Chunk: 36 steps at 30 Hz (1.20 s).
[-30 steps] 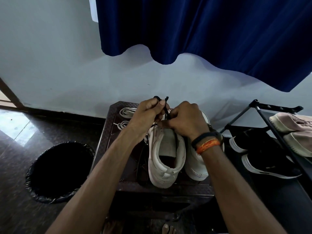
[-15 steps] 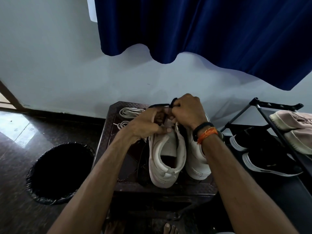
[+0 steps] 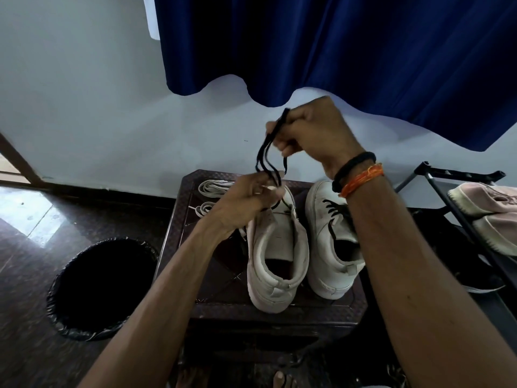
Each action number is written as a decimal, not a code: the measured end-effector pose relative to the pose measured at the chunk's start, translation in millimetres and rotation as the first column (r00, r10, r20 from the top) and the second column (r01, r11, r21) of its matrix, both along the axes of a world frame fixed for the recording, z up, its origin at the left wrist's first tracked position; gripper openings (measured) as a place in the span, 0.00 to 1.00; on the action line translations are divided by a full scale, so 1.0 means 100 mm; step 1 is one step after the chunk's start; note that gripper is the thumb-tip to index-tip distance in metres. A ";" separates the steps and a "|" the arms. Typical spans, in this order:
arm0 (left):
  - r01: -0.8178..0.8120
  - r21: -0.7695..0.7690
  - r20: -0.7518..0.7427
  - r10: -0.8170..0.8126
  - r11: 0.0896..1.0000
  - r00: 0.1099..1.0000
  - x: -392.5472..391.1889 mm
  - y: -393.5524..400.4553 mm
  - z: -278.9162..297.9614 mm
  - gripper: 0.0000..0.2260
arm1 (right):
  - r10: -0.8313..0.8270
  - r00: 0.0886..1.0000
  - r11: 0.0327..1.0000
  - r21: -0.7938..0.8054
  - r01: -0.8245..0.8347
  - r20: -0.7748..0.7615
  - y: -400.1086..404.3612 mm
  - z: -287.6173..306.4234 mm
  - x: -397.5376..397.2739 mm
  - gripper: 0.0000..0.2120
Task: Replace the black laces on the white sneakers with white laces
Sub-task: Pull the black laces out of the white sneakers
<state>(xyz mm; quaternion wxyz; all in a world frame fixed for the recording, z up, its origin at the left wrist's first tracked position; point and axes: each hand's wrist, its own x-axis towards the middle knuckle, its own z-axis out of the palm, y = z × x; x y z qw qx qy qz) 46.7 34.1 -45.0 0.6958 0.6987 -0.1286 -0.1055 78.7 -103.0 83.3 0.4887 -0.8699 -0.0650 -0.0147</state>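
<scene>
The right hand [image 3: 313, 133] has risen from the left sneaker [image 3: 275, 247] toward frame centre, pinching the black lace [image 3: 268, 152]; the left hand [image 3: 249, 197] grips its lower loops. That sneaker looks nearly unlaced; white laces [image 3: 212, 187] wait on the stool [image 3: 179, 219].

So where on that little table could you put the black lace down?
There is a bare patch on the table at its near left, between the left sneaker and the table's left edge. The far left corner holds the white laces, and the right half is filled by both sneakers, the right sneaker included.
</scene>
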 end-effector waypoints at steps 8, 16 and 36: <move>-0.110 -0.175 0.029 0.117 0.978 0.993 0.02 -0.03 0.08 0.13 | 0.026 0.999 0.999 -0.033 -0.027 -0.031 0.04 -0.20 -0.10 0.06; -0.206 -0.223 -0.051 0.199 0.953 0.979 0.04 -0.01 0.07 0.12 | -0.155 0.978 0.871 -0.487 0.068 -0.140 -0.07 -0.46 -0.40 0.13; 0.179 0.090 -0.054 -0.175 0.980 0.983 0.05 0.02 -0.13 0.28 | -0.261 0.955 0.902 -0.316 0.293 0.141 -0.12 -0.46 -0.18 0.07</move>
